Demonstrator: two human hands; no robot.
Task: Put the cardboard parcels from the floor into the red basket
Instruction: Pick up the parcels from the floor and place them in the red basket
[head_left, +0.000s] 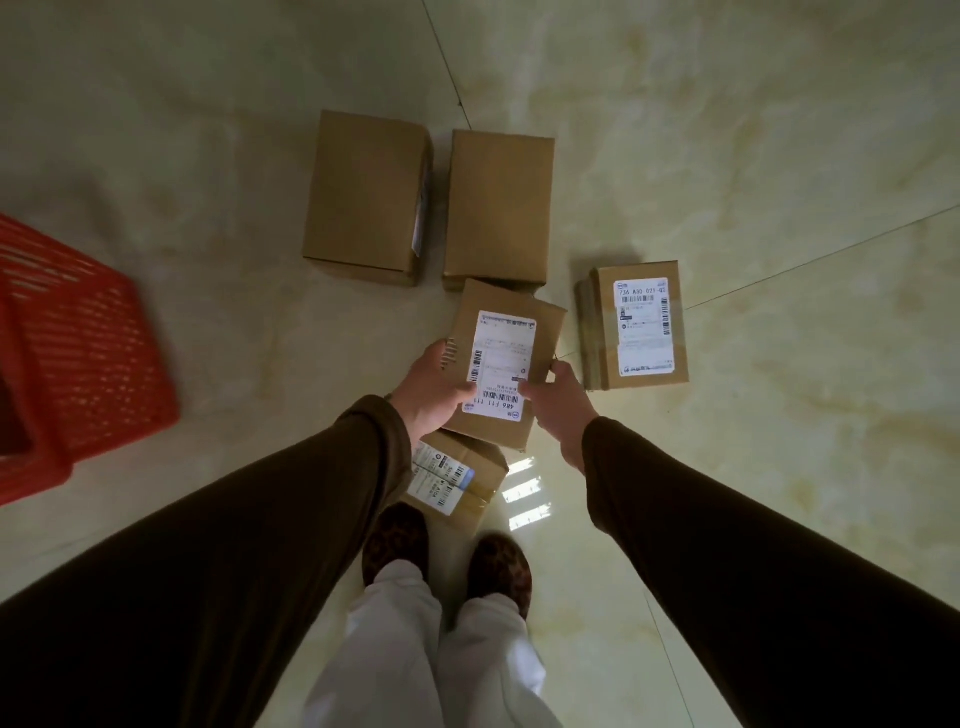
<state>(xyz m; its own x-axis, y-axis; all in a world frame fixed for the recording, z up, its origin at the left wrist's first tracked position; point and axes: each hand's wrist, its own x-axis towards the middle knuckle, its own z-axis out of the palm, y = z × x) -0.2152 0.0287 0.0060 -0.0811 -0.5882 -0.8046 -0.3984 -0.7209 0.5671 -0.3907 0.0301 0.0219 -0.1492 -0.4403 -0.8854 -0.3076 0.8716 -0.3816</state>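
Gripping one parcel (506, 358) by its near corners, left hand (434, 387) and right hand (558, 397) risk dropping it swinging to basket (88, 338)

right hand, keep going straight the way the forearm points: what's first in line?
The right hand points up-frame and slightly left, and it already grips the held parcel. Beyond that, the plain parcel on the floor lies in line, though it likely sits lower; depth is unclear.
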